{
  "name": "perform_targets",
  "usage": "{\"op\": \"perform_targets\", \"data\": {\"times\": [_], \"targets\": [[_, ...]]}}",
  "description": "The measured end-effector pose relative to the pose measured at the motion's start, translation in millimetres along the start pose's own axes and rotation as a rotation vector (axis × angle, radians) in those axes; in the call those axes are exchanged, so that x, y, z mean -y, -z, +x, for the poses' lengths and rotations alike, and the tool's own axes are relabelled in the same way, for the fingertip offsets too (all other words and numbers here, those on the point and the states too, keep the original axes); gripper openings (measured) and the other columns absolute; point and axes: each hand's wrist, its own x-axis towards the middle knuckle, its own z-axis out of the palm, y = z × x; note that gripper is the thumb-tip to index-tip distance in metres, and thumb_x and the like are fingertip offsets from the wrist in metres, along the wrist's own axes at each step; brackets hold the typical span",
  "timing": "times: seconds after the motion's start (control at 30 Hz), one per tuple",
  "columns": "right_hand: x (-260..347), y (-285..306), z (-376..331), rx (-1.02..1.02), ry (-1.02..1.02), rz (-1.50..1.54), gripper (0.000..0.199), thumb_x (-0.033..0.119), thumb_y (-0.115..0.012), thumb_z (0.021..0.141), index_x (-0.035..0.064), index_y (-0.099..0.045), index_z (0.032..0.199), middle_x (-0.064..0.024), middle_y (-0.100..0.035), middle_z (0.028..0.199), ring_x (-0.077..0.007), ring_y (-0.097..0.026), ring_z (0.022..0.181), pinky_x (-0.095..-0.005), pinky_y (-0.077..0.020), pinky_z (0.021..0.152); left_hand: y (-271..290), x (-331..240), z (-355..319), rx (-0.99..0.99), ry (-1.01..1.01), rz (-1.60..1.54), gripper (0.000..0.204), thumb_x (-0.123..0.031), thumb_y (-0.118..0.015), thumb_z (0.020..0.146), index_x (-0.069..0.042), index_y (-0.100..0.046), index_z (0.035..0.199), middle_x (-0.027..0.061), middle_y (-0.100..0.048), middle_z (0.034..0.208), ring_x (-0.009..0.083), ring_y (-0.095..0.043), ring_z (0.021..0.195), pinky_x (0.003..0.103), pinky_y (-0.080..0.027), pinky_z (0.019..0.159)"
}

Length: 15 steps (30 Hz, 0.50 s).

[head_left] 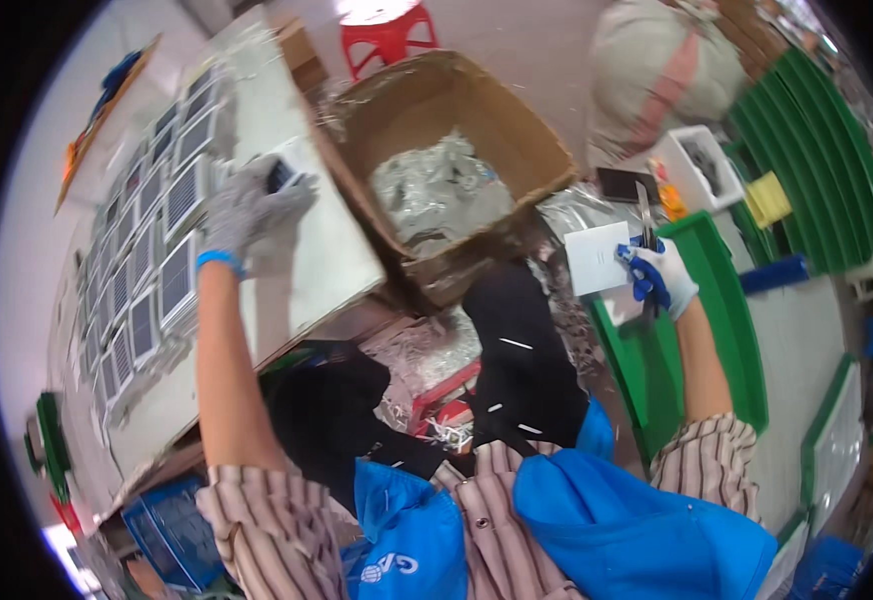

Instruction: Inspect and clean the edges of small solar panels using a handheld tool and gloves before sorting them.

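Observation:
My left hand (252, 210), in a grey glove with a blue band at the wrist, is over the white table on the left. Its fingers are closed on a small dark panel with a white edge (282, 176), partly covered by the hand. Rows of similar white-framed dark panels (142, 255) lie beside it. My right hand (662, 275), in a white glove with blue fingers, is above a green tray (732, 320). It grips a white square card (597, 258) with faint lines. A slim metal tool (645, 208) sticks up from the same grip; its kind is unclear.
An open cardboard box (537, 165) with crumpled clear plastic stands between the two work surfaces. Beyond it are a red stool (389, 40) and a large white sack (657, 75). Stacked green trays (817, 150) and a white foam box (697, 165) are at right.

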Motion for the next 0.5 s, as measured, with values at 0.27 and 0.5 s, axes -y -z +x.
{"op": "perform_targets", "data": {"times": [0.27, 0.5], "targets": [[-65, 90, 39, -0.050, -0.288, -0.470, 0.021, 0.022, -0.074, 0.077, 0.0065, -0.063, 0.070, -0.0020, -0.056, 0.055, -0.0100, -0.048, 0.041, -0.0261, -0.0381, 0.037, -3, -29, -36, -0.560, -0.330, 0.002, 0.028, -0.015, -0.054, 0.090, -0.019, -0.061, 0.117, 0.0083, -0.066, 0.107, 0.0260, -0.065, 0.091, 0.035, -0.053, 0.069], [-45, 8, 13, -0.417, 0.165, -0.483, 0.020, 0.022, -0.069, 0.083, 0.0047, -0.060, 0.089, -0.0080, -0.060, 0.068, -0.0109, -0.057, 0.056, -0.0284, -0.0477, 0.051, -38, -59, -125, -0.442, -0.279, 0.161, 0.045, -0.022, -0.065, 0.080, -0.013, -0.056, 0.123, 0.0107, -0.061, 0.117, 0.0281, -0.060, 0.108, 0.038, -0.051, 0.084]]}}
